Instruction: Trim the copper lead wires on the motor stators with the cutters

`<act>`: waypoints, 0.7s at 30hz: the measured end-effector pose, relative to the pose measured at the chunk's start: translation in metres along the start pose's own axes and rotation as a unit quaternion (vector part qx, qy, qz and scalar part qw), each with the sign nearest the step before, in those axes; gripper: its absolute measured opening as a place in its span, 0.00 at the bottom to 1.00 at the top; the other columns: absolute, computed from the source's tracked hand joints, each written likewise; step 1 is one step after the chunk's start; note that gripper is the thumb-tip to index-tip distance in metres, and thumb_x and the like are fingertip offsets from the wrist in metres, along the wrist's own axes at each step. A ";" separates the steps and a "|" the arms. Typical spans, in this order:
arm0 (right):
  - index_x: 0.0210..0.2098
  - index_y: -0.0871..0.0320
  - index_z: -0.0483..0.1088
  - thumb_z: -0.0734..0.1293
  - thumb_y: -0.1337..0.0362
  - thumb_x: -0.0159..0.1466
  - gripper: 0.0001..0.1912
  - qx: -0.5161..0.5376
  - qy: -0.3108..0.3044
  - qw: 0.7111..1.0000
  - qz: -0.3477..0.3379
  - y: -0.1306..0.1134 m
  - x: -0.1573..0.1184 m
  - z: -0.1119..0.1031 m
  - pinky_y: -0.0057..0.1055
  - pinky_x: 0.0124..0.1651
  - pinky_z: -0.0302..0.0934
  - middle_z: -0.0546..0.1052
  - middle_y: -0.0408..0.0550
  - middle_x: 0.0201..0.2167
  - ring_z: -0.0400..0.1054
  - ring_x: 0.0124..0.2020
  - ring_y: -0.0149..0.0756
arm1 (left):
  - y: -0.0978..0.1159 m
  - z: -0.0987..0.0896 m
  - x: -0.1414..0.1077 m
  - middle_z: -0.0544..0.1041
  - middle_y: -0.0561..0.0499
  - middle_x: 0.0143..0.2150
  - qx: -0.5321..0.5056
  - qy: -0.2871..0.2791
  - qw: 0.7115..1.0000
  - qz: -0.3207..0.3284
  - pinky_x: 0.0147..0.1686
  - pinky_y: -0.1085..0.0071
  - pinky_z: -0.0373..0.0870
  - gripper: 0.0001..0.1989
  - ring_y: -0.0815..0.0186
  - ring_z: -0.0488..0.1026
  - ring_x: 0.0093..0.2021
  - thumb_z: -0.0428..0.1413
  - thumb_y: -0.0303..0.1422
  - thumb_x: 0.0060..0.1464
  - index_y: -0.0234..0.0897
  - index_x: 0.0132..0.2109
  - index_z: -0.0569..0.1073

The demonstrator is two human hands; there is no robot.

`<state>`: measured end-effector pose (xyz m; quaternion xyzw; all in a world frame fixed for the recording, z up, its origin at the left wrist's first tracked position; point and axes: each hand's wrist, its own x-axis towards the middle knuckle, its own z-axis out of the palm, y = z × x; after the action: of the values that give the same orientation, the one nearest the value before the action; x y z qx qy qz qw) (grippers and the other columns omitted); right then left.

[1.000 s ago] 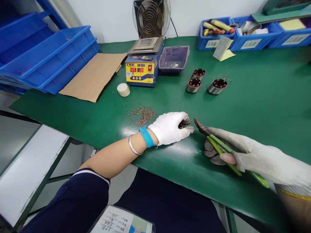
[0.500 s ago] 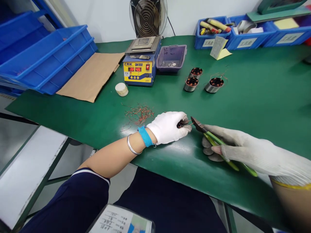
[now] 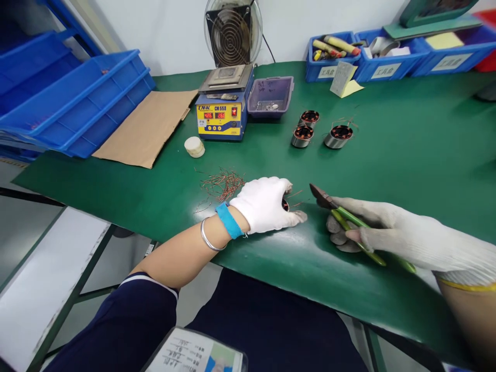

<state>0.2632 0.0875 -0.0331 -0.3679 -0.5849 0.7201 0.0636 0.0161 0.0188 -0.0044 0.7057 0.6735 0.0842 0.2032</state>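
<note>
My left hand (image 3: 265, 205), in a white glove, is wrapped round a motor stator (image 3: 285, 205), mostly hidden by the palm; thin copper wires stick out of it to the right. In my right hand (image 3: 372, 225), also gloved, are green-handled cutting pliers (image 3: 352, 219), their dark jaws a short way right of the wires and not touching them. A tangle of copper wire clippings (image 3: 222, 185) lies just left of my left hand. Three more stators, one of them with loose wires (image 3: 338, 136), stand farther back on the green table (image 3: 406, 155).
Behind are a yellow-and-blue CM 558 device (image 3: 219, 121), a purple tray (image 3: 270, 98), a fan (image 3: 231, 36) and blue bins (image 3: 387, 70). At left are large blue crates (image 3: 77, 103), cardboard (image 3: 147, 126) and a round white container (image 3: 194, 147).
The pliers and my right hand have moved slightly right, away from the wires. My left thumb and fingers have spread wider around the stator, showing more wire. The camera view has shifted slightly.
</note>
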 end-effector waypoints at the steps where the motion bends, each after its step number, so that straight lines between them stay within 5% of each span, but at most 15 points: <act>1: 0.62 0.48 0.70 0.80 0.48 0.51 0.42 0.014 0.018 1.000 -0.003 -0.002 -0.001 -0.001 0.32 0.32 0.73 0.76 0.46 0.36 0.72 0.31 0.38 | 0.001 -0.001 -0.001 0.80 0.44 0.46 0.020 0.004 1.000 -0.006 0.46 0.57 0.76 0.28 0.47 0.79 0.48 0.63 0.55 0.52 0.37 0.50 0.77; 4: 0.55 0.50 0.74 0.82 0.46 0.46 0.39 0.031 0.066 0.997 0.002 -0.008 -0.004 -0.002 0.33 0.34 0.74 0.77 0.47 0.36 0.74 0.32 0.40 | 0.002 -0.004 -0.007 0.80 0.41 0.48 0.071 -0.011 0.997 0.007 0.50 0.52 0.76 0.26 0.44 0.78 0.50 0.63 0.51 0.54 0.36 0.51 0.78; 7: 0.54 0.51 0.73 0.82 0.45 0.45 0.41 0.040 0.075 0.996 0.012 -0.012 -0.005 -0.002 0.32 0.35 0.74 0.76 0.47 0.37 0.73 0.33 0.39 | -0.003 -0.011 -0.014 0.79 0.44 0.57 0.075 -0.068 0.984 0.144 0.64 0.45 0.66 0.19 0.43 0.71 0.64 0.58 0.32 0.58 0.41 0.56 0.77; 10: 0.60 0.51 0.70 0.82 0.44 0.45 0.46 0.028 0.059 0.998 -0.006 -0.011 -0.003 -0.003 0.32 0.33 0.72 0.75 0.46 0.36 0.72 0.32 0.38 | -0.017 -0.024 -0.019 0.67 0.48 0.72 -0.055 -0.094 0.943 0.314 0.71 0.43 0.56 0.34 0.45 0.55 0.75 0.56 0.25 0.48 0.45 0.64 0.71; 12: 0.61 0.53 0.69 0.81 0.44 0.46 0.47 0.013 0.047 0.999 -0.020 -0.009 -0.002 -0.003 0.33 0.32 0.71 0.75 0.46 0.36 0.71 0.31 0.37 | -0.026 -0.032 -0.018 0.66 0.42 0.72 -0.208 -0.056 0.903 0.373 0.67 0.48 0.64 0.34 0.45 0.61 0.72 0.58 0.30 0.46 0.39 0.63 0.70; 15: 0.59 0.53 0.69 0.80 0.45 0.48 0.43 0.016 0.033 0.999 -0.020 -0.006 0.000 -0.003 0.35 0.34 0.72 0.74 0.46 0.36 0.71 0.32 0.38 | -0.026 -0.032 -0.013 0.81 0.40 0.47 -0.311 0.085 0.919 0.226 0.46 0.58 0.76 0.16 0.53 0.79 0.48 0.60 0.42 0.52 0.36 0.42 0.76; 17: 0.59 0.52 0.70 0.81 0.47 0.48 0.42 0.024 0.028 0.999 -0.015 -0.005 0.001 -0.001 0.35 0.35 0.73 0.73 0.46 0.37 0.71 0.33 0.38 | -0.017 -0.024 -0.009 0.77 0.47 0.29 -0.232 0.126 0.963 0.054 0.33 0.64 0.71 0.21 0.60 0.74 0.32 0.61 0.52 0.52 0.38 0.29 0.71; 19: 0.59 0.52 0.70 0.80 0.48 0.48 0.42 0.023 0.024 0.999 -0.009 -0.003 0.001 0.000 0.33 0.35 0.73 0.73 0.45 0.37 0.70 0.33 0.37 | -0.006 -0.012 -0.006 0.71 0.51 0.23 -0.123 0.072 0.989 -0.036 0.28 0.65 0.64 0.26 0.63 0.68 0.26 0.63 0.57 0.46 0.40 0.24 0.67; 21: 0.60 0.51 0.69 0.80 0.49 0.49 0.42 0.019 0.022 1.000 -0.008 -0.002 0.002 0.001 0.34 0.35 0.74 0.73 0.45 0.37 0.71 0.33 0.37 | 0.003 -0.002 -0.005 0.72 0.51 0.25 -0.060 0.006 0.997 -0.049 0.28 0.66 0.62 0.25 0.62 0.68 0.27 0.62 0.57 0.47 0.40 0.25 0.67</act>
<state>0.2609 0.0880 -0.0322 -0.3773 -0.5725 0.7225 0.0890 0.0173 0.0145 -0.0005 0.6580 0.7022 0.1184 0.2448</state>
